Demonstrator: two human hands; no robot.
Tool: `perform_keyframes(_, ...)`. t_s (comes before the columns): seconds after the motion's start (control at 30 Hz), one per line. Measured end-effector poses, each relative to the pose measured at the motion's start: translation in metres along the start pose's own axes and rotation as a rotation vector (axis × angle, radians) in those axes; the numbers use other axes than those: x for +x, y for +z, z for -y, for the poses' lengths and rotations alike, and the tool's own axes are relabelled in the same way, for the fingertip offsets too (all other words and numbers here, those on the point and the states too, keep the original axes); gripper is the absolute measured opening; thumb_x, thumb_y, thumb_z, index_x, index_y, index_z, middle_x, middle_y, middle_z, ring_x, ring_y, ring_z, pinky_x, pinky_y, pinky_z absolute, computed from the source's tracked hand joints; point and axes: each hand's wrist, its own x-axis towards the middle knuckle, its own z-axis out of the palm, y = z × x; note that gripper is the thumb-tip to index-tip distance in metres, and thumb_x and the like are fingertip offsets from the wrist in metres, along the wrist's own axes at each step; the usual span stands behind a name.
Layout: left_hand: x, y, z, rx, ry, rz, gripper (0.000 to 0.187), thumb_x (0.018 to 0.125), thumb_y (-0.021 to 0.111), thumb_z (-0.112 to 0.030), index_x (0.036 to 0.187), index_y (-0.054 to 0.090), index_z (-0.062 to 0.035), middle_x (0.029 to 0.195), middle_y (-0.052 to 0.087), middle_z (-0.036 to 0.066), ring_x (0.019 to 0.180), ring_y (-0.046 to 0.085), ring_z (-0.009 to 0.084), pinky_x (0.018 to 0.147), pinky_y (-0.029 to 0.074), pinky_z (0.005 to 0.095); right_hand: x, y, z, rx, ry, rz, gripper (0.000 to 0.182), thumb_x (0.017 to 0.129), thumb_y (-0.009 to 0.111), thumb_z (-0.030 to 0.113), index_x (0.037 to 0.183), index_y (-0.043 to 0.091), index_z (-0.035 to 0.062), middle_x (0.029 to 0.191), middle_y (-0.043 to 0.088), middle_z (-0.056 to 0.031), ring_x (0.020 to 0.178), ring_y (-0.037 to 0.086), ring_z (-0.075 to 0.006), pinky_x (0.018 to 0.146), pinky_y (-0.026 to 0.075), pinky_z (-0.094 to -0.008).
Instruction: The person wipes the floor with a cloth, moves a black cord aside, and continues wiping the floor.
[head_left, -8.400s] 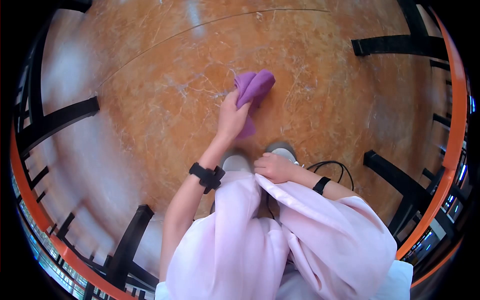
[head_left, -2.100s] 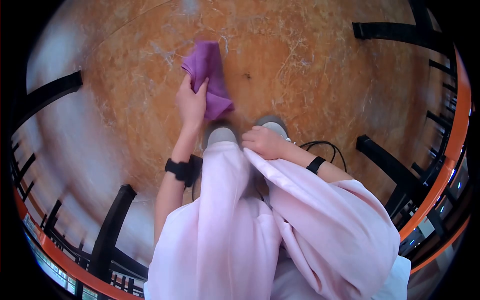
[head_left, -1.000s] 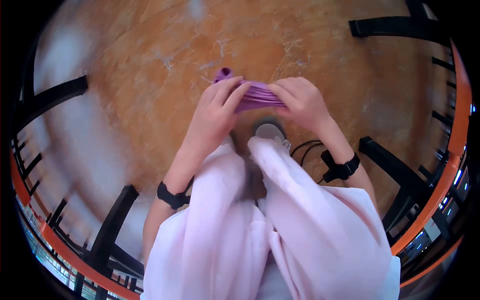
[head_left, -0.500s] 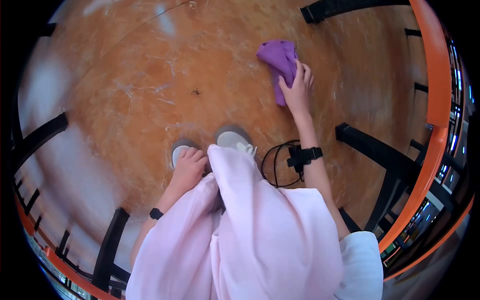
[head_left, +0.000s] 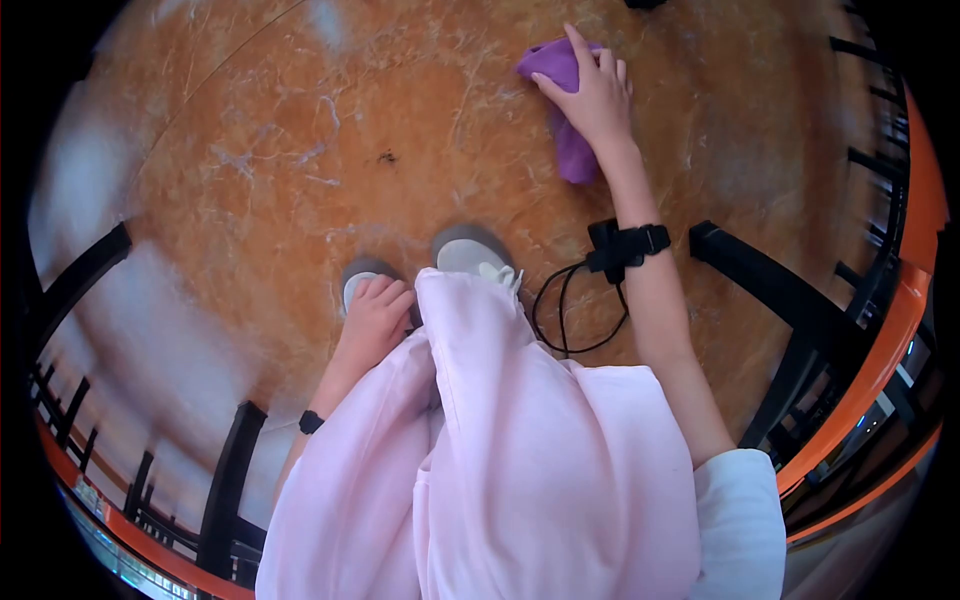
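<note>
A crumpled purple cloth (head_left: 575,150) lies on the brown marbled floor, ahead and to the right. My right hand (head_left: 597,95) is over its upper part, touching it. The thumb and index finger are spread wide apart, and the other fingers reach past the cloth's right side. A black strap (head_left: 627,247) with a small block circles the right wrist, and a looped black cable (head_left: 565,320) is beside it. My left hand (head_left: 375,318) rests at the left knee above a shoe, fingers loosely bent and holding nothing visible. It wears a black wristband (head_left: 311,422).
Two grey shoes (head_left: 468,252) are on the floor (head_left: 300,200) below me. Black furniture legs (head_left: 770,275) with orange edges (head_left: 860,370) stand on the right, and more black legs (head_left: 228,480) on the left. A small dark spot (head_left: 388,157) marks the floor ahead.
My right hand has moved forward over the cloth, and its index finger now stretches out. The cloth's far end has shifted slightly forward. My left hand stays at the knee.
</note>
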Motion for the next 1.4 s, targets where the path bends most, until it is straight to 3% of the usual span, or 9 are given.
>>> perform_keyframes(0.1, 0.000, -0.001, 0.000, -0.004, 0.001, 0.007, 0.024, 0.065, 0.060, -0.004, 0.089, 0.058, -0.0050, 0.087, 0.055, 0.006, 0.087, 0.051, 0.0242, 0.076, 0.037, 0.0353, 0.016, 0.004, -0.016, -0.127, -0.245, 0.142, 0.047, 0.076, 0.063, 0.042, 0.117, 0.057, 0.0196, 0.104, 0.055, -0.0104, 0.100, 0.053, -0.0298, 0.087, 0.042, -0.0434)
perform_keyframes(0.3, 0.000, 0.000, 0.000, 0.001, 0.001, 0.006, 0.025, 0.064, 0.060, -0.004, 0.089, 0.058, -0.0052, 0.086, 0.055, 0.006, 0.087, 0.051, 0.0241, 0.077, 0.037, 0.0353, 0.045, 0.000, -0.047, 0.448, 0.001, 0.085, 0.021, 0.082, 0.062, 0.013, 0.103, 0.061, 0.0099, 0.096, 0.060, -0.0102, 0.083, 0.061, -0.0204, 0.075, 0.049, -0.0314)
perform_keyframes(0.33, 0.000, 0.000, 0.000, 0.002, 0.001, 0.007, 0.025, 0.064, 0.060, -0.004, 0.089, 0.058, -0.0052, 0.086, 0.055, 0.006, 0.087, 0.051, 0.0241, 0.077, 0.037, 0.0353, 0.046, -0.012, -0.032, 0.319, 0.070, 0.483, 0.050, 0.072, 0.069, 0.020, 0.119, 0.057, 0.0121, 0.119, 0.053, -0.0116, 0.110, 0.050, -0.0295, 0.086, 0.046, -0.0391)
perform_keyframes(0.47, 0.001, 0.000, 0.000, 0.001, -0.001, 0.009, 0.023, 0.065, 0.060, -0.004, 0.088, 0.058, -0.0055, 0.086, 0.055, 0.006, 0.087, 0.051, 0.0241, 0.077, 0.037, 0.0354, 0.022, -0.013, -0.052, 0.440, 0.096, -0.264, 0.019, 0.083, 0.060, 0.016, 0.098, 0.059, 0.0064, 0.090, 0.059, -0.0095, 0.078, 0.060, -0.0218, 0.072, 0.048, -0.0323)
perform_keyframes(0.67, 0.003, 0.000, 0.000, 0.020, 0.004, 0.015, 0.022, 0.065, 0.060, -0.004, 0.086, 0.057, -0.0056, 0.086, 0.055, 0.006, 0.087, 0.050, 0.0241, 0.076, 0.037, 0.0353, -0.060, -0.018, 0.006, 0.046, 0.302, -0.066, 0.056, 0.073, 0.073, 0.031, 0.115, 0.047, 0.0031, 0.106, 0.052, -0.0173, 0.099, 0.053, -0.0357, 0.081, 0.045, -0.0428)
perform_keyframes(0.97, 0.000, 0.002, 0.005, 0.032, 0.001, 0.055, 0.018, 0.071, 0.060, -0.013, 0.088, 0.059, -0.0068, 0.090, 0.057, 0.003, 0.086, 0.051, 0.0224, 0.075, 0.037, 0.0360, -0.051, -0.017, -0.024, 0.367, 0.150, -0.161, 0.022, 0.087, 0.054, 0.010, 0.107, 0.055, 0.0020, 0.099, 0.057, -0.0192, 0.093, 0.056, -0.0384, 0.076, 0.044, -0.0417)
perform_keyframes(1.07, 0.001, 0.000, 0.002, 0.027, -0.007, 0.055, 0.018, 0.072, 0.060, -0.013, 0.088, 0.059, -0.0064, 0.090, 0.057, 0.004, 0.086, 0.051, 0.0227, 0.075, 0.037, 0.0361, -0.036, -0.013, -0.039, 0.385, 0.373, 0.065, 0.022, 0.088, 0.051, 0.010, 0.109, 0.055, 0.0028, 0.099, 0.058, -0.0194, 0.096, 0.055, -0.0389, 0.076, 0.044, -0.0418)
perform_keyframes(1.2, 0.001, -0.001, 0.002, 0.006, 0.003, 0.024, 0.023, 0.066, 0.061, -0.006, 0.089, 0.057, -0.0062, 0.086, 0.054, 0.005, 0.087, 0.050, 0.0233, 0.077, 0.037, 0.0351, -0.028, -0.017, -0.030, -0.183, 0.360, 0.110, 0.040, 0.084, 0.048, 0.020, 0.120, 0.048, 0.0033, 0.125, 0.045, -0.0190, 0.112, 0.047, -0.0377, 0.091, 0.041, -0.0457)
perform_keyframes(1.4, 0.002, -0.002, 0.001, 0.004, 0.002, 0.043, 0.023, 0.066, 0.061, -0.007, 0.089, 0.057, -0.0064, 0.085, 0.053, 0.005, 0.087, 0.050, 0.0230, 0.076, 0.037, 0.0347, -0.025, 0.015, -0.036, 0.026, 0.342, -0.006, 0.065, 0.082, 0.058, 0.048, 0.122, 0.045, -0.0011, 0.124, 0.044, -0.0215, 0.112, 0.047, -0.0379, 0.092, 0.040, -0.0450)
